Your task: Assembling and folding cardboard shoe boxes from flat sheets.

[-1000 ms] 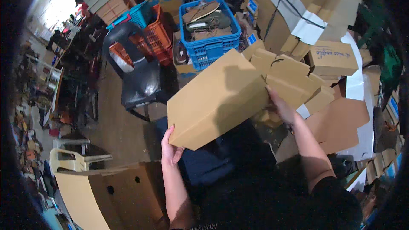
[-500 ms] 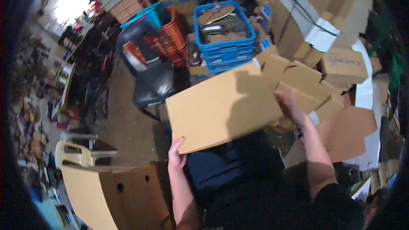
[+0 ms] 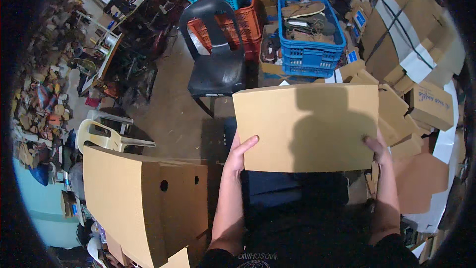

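Note:
A plain brown cardboard box (image 3: 267, 124) is held level in front of my body, and a dark shadow falls across its right half. Along its left edge, my left hand (image 3: 240, 153) grips it, thumb lying on the broad face. My right hand (image 3: 379, 150) clasps the opposite edge the same way. The fingers of both hands are mostly hidden behind the box. To the lower left stand similar brown boxes (image 3: 116, 186), with round holes in the sides facing me.
A black plastic chair (image 3: 218, 72) stands ahead, beside orange crates (image 3: 248, 22) and a blue crate (image 3: 312, 54) filled with shoes. Flattened and folded cardboard (image 3: 421, 181) lies at my right. A cream plastic chair (image 3: 106, 139) is behind the boxes; scattered materials (image 3: 44, 94) heap up far left.
My view has turned left. The box has gone from slanted to nearly square before me. My right hand, earlier spread at its right end, now grips that edge.

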{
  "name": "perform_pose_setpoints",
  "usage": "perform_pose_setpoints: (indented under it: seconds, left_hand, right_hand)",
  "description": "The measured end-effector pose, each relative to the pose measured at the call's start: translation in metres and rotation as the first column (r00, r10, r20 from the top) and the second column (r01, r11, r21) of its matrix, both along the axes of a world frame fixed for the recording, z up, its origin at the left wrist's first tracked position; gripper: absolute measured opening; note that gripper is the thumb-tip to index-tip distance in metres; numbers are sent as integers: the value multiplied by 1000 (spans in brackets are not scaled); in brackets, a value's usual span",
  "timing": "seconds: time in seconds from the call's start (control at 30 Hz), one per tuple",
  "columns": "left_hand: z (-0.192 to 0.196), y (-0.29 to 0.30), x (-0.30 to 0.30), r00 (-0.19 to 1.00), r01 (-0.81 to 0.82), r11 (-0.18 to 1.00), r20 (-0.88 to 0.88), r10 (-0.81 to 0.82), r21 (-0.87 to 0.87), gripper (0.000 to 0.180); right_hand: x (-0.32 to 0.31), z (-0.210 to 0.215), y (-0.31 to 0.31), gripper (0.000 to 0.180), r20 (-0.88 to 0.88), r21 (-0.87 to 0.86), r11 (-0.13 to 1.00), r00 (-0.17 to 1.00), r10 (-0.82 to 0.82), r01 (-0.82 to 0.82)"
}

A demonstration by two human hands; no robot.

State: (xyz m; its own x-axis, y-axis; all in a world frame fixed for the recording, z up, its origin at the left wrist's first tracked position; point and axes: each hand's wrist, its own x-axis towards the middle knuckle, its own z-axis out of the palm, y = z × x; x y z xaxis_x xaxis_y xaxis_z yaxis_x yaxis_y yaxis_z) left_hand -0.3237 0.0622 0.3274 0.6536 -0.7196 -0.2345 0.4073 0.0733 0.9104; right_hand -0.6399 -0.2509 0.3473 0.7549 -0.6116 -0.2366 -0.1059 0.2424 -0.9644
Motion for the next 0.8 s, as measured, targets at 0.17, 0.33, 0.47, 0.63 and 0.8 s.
perform_pose_setpoints:
  seconds: [0.17,0.33,0.47,0.63,0.8]
  left_hand:
    - [-15,-1,3,983,-108,992,-153,97,-63,78]
    - [-20,0,0,980,-146,989,-138,140,-35,77]
    - [-32,2,10,978,-193,979,-92,186,-66,66]
    - [-5,-24,2,944,-139,987,-312,106,-84,64]
    - [-21,-14,-33,841,65,998,-538,-53,4,69]
  right_hand:
    - [-2,0,2,102,-210,-44,997,976,51,-62]
    - [13,7,8,108,-25,-148,970,981,192,-194]
    - [13,15,5,105,-31,-195,958,977,210,-212]
    - [4,2,-26,102,419,140,973,902,109,-182]
    - [79,75,3,90,229,-562,822,973,42,97]
